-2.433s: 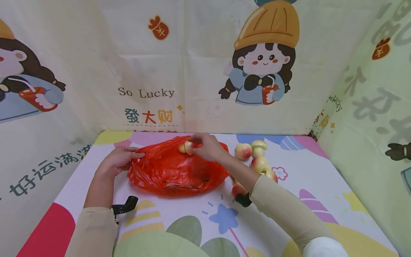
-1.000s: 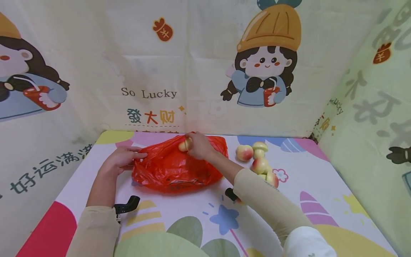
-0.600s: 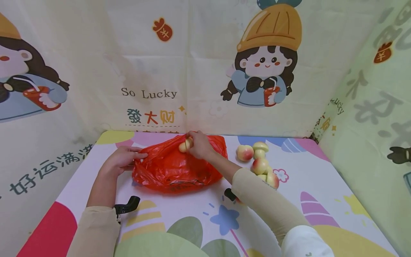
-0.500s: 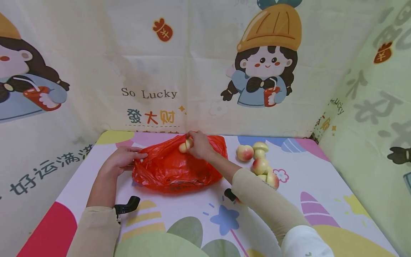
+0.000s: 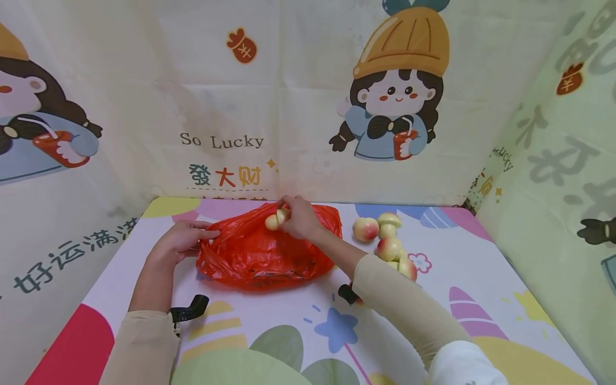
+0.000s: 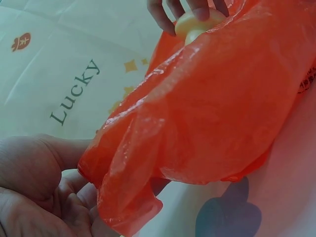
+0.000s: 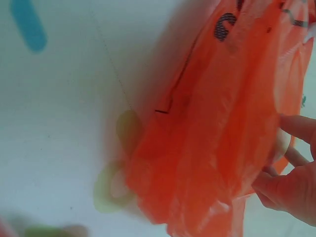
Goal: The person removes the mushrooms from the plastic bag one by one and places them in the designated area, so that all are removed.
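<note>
A crumpled red plastic bag [image 5: 250,262] lies on the table with its mouth held wide. My left hand [image 5: 180,240] pinches the bag's left edge between thumb and fingers, as the left wrist view also shows. At the bag's upper rim, my right hand [image 5: 302,218] holds a pale yellow toy mushroom [image 5: 272,222] over the opening. In the left wrist view the mushroom's cap [image 6: 198,23] sits under the fingertips. The right wrist view has the mushroom mostly hidden behind the bag [image 7: 212,133] and the fingers.
Right of the bag stand a toy peach [image 5: 366,229], another toy mushroom [image 5: 389,224] and more red-and-yellow peaches [image 5: 389,248], partly behind the right sleeve. The printed table mat [image 5: 269,310] stretches forward. A patterned cloth wall [image 5: 298,107] rises behind.
Since the oldest frame, my right hand and forearm have shifted left, and the sleeve covers more of the lower peaches. Over the last half second, hands, bag and mushroom are almost still.
</note>
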Demonstrator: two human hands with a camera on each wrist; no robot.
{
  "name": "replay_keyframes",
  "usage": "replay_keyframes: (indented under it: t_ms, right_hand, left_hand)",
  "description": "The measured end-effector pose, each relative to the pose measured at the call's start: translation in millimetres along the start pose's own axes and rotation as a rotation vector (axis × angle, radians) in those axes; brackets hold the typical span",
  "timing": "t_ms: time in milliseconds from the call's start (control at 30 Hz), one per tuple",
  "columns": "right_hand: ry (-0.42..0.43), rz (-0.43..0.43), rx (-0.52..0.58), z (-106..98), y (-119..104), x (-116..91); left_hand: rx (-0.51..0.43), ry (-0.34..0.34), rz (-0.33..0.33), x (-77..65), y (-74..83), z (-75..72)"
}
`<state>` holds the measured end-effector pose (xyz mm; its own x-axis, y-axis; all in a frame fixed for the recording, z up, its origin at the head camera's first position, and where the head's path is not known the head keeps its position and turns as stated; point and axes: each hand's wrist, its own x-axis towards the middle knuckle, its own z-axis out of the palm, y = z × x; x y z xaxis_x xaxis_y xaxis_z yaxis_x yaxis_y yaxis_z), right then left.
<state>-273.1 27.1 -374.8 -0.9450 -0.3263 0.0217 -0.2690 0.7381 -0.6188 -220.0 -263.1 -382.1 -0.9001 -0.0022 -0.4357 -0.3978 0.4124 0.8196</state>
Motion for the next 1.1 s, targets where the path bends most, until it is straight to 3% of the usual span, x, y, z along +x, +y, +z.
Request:
replay_keyframes:
  t_ms: [533, 1100]
  right_hand:
    - [-0.055, -0.026, 0.059, -25, -5, -33]
    - [-0.068, -0.096, 0.024, -54, -2, -78]
  left_hand:
    - [0.001, -0.001, 0.001, -2.1, -0.4, -0.7]
    - [0.008, -0.001, 0.008, -2.7, 0.8, 0.4]
